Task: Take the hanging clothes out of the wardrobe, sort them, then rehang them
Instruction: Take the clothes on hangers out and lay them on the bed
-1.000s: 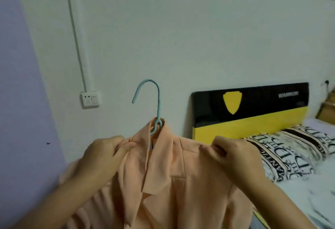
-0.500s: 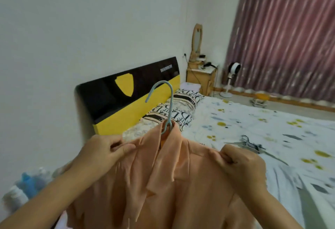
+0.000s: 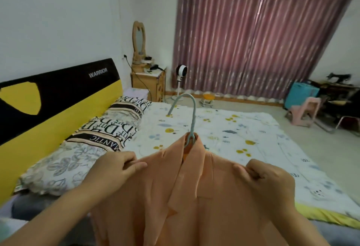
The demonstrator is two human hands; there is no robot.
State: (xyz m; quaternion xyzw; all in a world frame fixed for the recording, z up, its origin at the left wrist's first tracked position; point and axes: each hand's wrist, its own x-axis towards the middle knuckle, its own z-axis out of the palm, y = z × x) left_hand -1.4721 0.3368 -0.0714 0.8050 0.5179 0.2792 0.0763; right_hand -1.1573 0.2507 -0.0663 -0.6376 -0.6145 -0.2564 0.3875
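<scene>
The peach blouse (image 3: 194,197) runs off the bottom of the frame, hem unseen. It swallows the light blue hanger (image 3: 190,121) below the hook, so the arms are hidden. The small things on the bedside cabinet (image 3: 149,82), left of centre, are too small to name. Dark clutter at far right stays indistinct.

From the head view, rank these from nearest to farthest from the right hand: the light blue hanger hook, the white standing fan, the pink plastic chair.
1. Light blue hanger hook, up and left of the right hand.
2. Pink plastic chair, on the floor beyond the bed, far right.
3. White standing fan, by the curtain.
</scene>
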